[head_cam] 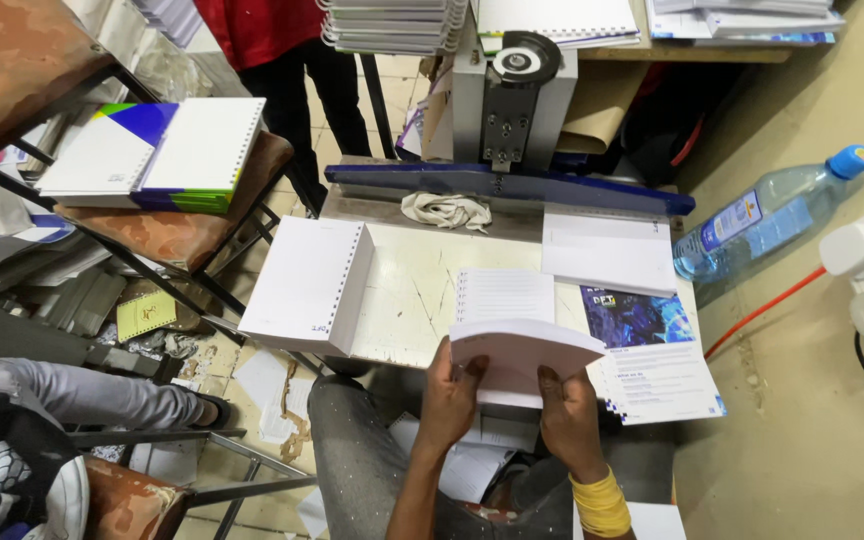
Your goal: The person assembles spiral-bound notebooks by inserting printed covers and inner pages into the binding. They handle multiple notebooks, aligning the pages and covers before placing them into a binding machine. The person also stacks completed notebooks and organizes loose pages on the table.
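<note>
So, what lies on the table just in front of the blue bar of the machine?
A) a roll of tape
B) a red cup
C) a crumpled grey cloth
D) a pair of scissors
C: a crumpled grey cloth lies on the table right against the blue bar.

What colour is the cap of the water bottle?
Blue, with an orange top; the cap shows in the head view.

A small print and binding workshop: a binding machine (512,95) with a long blue bar stands at 12 o'clock on the worn counter (407,290), spiral-bound notebooks (392,25) stacked behind it, punched paper stacks (307,285) at 10 o'clock.
</note>
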